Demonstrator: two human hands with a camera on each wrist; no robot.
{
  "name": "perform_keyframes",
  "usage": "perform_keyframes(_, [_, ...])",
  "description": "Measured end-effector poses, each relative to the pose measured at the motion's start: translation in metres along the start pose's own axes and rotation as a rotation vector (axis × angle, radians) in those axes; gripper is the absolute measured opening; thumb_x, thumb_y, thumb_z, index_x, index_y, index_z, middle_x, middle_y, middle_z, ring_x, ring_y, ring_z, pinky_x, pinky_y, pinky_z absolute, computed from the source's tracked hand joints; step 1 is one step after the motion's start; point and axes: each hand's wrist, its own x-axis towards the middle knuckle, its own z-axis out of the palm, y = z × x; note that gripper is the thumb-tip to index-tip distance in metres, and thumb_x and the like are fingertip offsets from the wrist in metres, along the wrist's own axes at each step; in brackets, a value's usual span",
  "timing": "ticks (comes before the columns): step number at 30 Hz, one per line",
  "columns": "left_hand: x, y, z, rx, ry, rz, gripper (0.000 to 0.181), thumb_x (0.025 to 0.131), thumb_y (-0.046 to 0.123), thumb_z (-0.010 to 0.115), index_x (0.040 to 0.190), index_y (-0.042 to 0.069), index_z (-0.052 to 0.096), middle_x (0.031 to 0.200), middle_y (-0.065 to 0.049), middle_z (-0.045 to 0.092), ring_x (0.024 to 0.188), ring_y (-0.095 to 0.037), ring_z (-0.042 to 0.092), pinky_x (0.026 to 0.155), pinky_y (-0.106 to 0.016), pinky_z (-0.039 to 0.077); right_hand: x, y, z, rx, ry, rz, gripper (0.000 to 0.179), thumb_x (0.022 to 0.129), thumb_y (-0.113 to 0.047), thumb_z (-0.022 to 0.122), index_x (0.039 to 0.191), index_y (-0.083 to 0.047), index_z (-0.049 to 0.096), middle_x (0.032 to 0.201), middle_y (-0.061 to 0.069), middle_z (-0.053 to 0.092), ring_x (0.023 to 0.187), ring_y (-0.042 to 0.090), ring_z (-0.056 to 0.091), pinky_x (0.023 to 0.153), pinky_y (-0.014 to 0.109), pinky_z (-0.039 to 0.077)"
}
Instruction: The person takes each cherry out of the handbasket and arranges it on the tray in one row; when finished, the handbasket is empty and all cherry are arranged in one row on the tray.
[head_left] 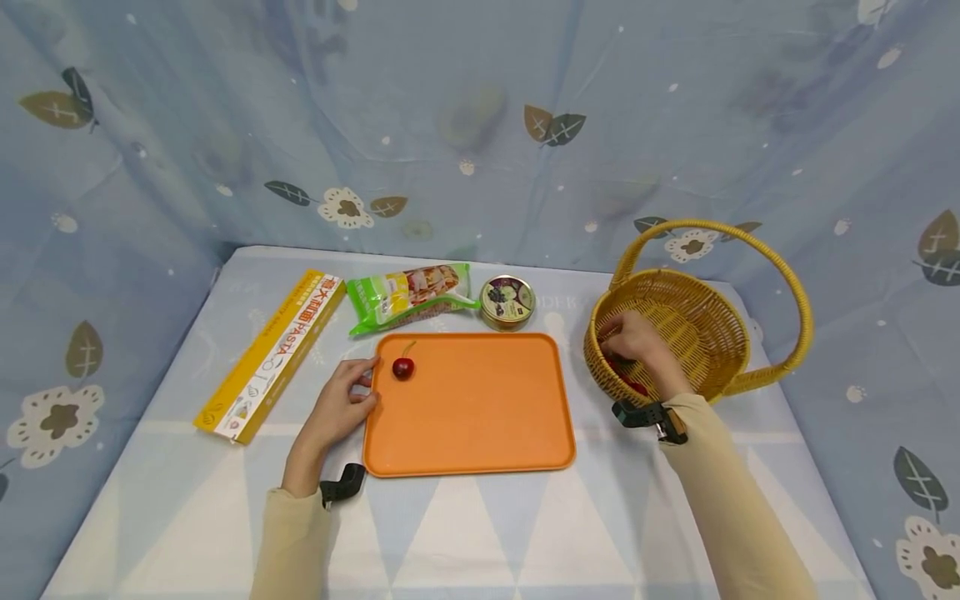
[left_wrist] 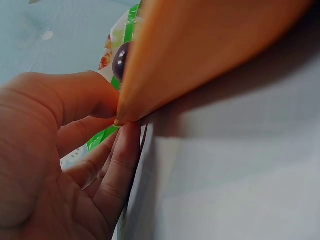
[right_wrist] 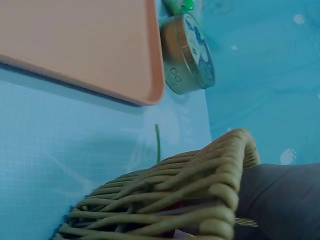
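Note:
My left hand (head_left: pixel 339 410) is at the left edge of an orange tray (head_left: pixel 472 417). In the left wrist view, the thumb and a finger pinch the tray's rim (left_wrist: pixel 131 95) from either side. A dark red cherry (head_left: pixel 402 368) with a stem lies near the tray's upper left corner. My right hand (head_left: pixel 637 340) reaches down into a yellow wicker basket (head_left: pixel 723 333), by its left wall. Red things (head_left: pixel 637 388) show beneath that hand. Its fingertips are hidden, and I cannot tell whether they hold anything. A thin green stem (right_wrist: pixel 158 145) pokes out past the basket's weave.
A yellow pasta box (head_left: pixel 273 354) lies slanted left of the tray. Behind the tray are a green-and-clear food packet (head_left: pixel 408 296) and a round tin (head_left: pixel 507 302) with a fruit picture. The basket's tall handle (head_left: pixel 795 292) arches up on the right. Patterned cloth walls enclose the table.

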Motion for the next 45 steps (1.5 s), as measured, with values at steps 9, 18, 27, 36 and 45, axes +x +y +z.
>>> perform_keyframes(9, [0.001, 0.001, -0.008, 0.024, -0.002, 0.001, 0.056, 0.087, -0.005, 0.064, 0.141, -0.004, 0.049, 0.131, -0.021, 0.047, 0.105, -0.032, 0.056, 0.081, -0.026, 0.054, 0.001, -0.001, 0.005, 0.055, 0.04, -0.109, 0.032, 0.087, -0.001, 0.064, 0.117, 0.01, 0.066, 0.105, 0.025, 0.067, 0.089, 0.032, 0.061, 0.073, 0.038, 0.052])
perform_keyframes(18, [0.003, -0.001, -0.013, 0.012, -0.001, 0.019, 0.057, 0.086, -0.006, 0.064, 0.141, -0.005, 0.049, 0.131, -0.022, 0.048, 0.104, -0.032, 0.056, 0.079, -0.018, 0.052, -0.029, -0.021, -0.003, 0.135, 0.28, -0.196, 0.034, 0.088, -0.005, 0.071, 0.119, 0.005, 0.067, 0.115, 0.026, 0.065, 0.096, 0.037, 0.065, 0.073, 0.038, 0.055])
perform_keyframes(27, [0.001, -0.004, -0.011, -0.005, 0.006, 0.01, 0.056, 0.087, -0.006, 0.063, 0.141, -0.005, 0.049, 0.132, -0.022, 0.047, 0.104, -0.032, 0.055, 0.077, -0.015, 0.05, -0.026, -0.071, 0.028, 0.309, 0.279, -0.39, 0.035, 0.081, 0.003, 0.076, 0.115, 0.004, 0.068, 0.109, 0.021, 0.068, 0.093, 0.034, 0.069, 0.07, 0.028, 0.057])
perform_keyframes(36, [0.0, -0.005, -0.003, -0.027, 0.002, 0.008, 0.057, 0.086, -0.006, 0.064, 0.141, -0.005, 0.05, 0.133, -0.022, 0.047, 0.104, -0.031, 0.055, 0.077, -0.017, 0.05, -0.003, -0.104, 0.097, 0.368, 0.186, -0.449, 0.037, 0.078, 0.005, 0.077, 0.115, 0.005, 0.068, 0.111, 0.02, 0.066, 0.096, 0.035, 0.068, 0.082, 0.044, 0.056])
perform_keyframes(45, [0.001, -0.006, 0.0, -0.026, 0.002, 0.017, 0.057, 0.086, -0.006, 0.065, 0.141, -0.003, 0.05, 0.132, -0.021, 0.048, 0.103, -0.03, 0.056, 0.078, -0.021, 0.052, 0.007, -0.124, 0.135, 0.305, 0.201, -0.498, 0.032, 0.076, 0.006, 0.078, 0.107, -0.001, 0.07, 0.108, 0.016, 0.063, 0.093, 0.031, 0.067, 0.082, 0.038, 0.056])
